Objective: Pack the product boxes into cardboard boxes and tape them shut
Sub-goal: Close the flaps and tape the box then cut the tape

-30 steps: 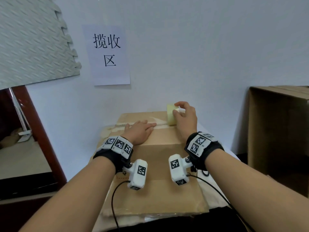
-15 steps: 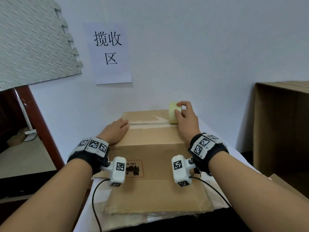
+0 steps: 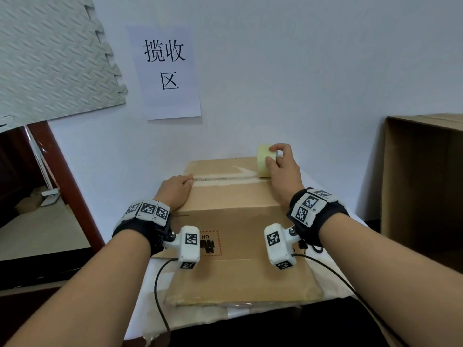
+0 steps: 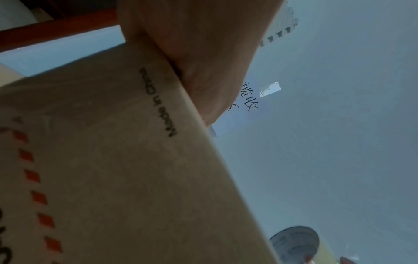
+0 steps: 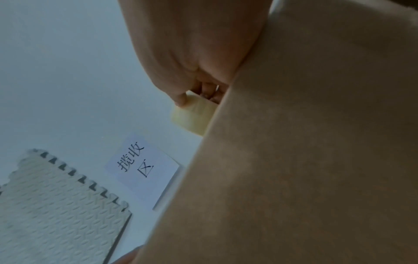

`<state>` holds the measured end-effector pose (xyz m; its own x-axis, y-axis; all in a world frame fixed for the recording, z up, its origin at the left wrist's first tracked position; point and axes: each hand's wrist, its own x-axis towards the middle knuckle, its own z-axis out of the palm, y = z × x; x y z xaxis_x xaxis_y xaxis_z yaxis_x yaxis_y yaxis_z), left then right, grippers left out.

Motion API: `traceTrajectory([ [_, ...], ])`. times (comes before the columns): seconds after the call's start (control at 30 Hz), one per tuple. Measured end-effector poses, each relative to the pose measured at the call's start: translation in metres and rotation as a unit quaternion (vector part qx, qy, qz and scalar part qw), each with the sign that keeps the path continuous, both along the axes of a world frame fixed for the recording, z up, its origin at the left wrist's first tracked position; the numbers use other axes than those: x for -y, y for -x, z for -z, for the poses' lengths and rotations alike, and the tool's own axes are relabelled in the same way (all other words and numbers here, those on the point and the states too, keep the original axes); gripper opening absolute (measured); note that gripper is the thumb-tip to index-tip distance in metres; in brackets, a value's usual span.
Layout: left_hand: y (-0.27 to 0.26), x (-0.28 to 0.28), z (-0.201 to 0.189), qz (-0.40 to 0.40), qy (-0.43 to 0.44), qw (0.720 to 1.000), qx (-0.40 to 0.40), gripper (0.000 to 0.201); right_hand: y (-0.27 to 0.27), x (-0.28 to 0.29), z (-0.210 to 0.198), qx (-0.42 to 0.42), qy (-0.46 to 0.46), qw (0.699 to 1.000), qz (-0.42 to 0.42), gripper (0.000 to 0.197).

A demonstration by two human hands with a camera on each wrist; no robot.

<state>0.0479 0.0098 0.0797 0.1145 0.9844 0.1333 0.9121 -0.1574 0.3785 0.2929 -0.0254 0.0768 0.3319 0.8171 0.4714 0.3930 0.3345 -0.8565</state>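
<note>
Our left hand (image 3: 175,190) has slid left along the cardboard box (image 3: 233,196) seam, fingers flat on it; our right hand (image 3: 284,169) grips the tape roll (image 3: 263,164) at centre right.

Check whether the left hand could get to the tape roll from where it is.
Probably yes. The left hand lies flat at the seam's left end; only bare box top separates it from the tape roll, though the right hand grips the roll already.
</note>
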Motion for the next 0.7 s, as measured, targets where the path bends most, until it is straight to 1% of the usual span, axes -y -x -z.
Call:
traceTrajectory([
  [0.2,0.002,0.000,0.000,0.004,0.003,1.000,0.011,0.043,0.025,-0.015,-0.040,-0.042,0.099,0.993,-0.037,0.030],
  [0.27,0.004,0.000,0.001,0.008,0.000,1.000,0.015,0.043,0.035,-0.024,-0.054,-0.030,0.130,0.989,-0.059,0.031],
  [0.33,0.005,-0.001,0.002,0.010,-0.002,1.000,0.023,0.043,0.045,-0.034,-0.062,-0.017,0.137,0.987,-0.078,0.026],
  [0.47,0.006,-0.004,0.005,0.007,0.004,0.999,0.038,0.043,0.060,-0.049,-0.068,0.044,0.163,0.981,-0.097,0.021],
  [0.57,0.007,-0.008,0.006,0.006,0.008,0.999,0.034,0.043,0.069,-0.054,-0.075,0.127,0.209,0.960,-0.136,0.015],
  [0.6,0.007,-0.009,0.007,0.006,0.009,0.999,0.033,0.043,0.071,-0.055,-0.077,0.145,0.217,0.955,-0.142,0.011],
  [0.67,0.008,-0.011,0.008,0.007,0.009,0.999,0.033,0.043,0.077,-0.059,-0.079,0.174,0.228,0.948,-0.140,0.015],
  [0.7,0.008,-0.012,0.008,0.008,0.009,0.999,0.031,0.043,0.080,-0.061,-0.080,0.183,0.231,0.946,-0.137,0.012],
])
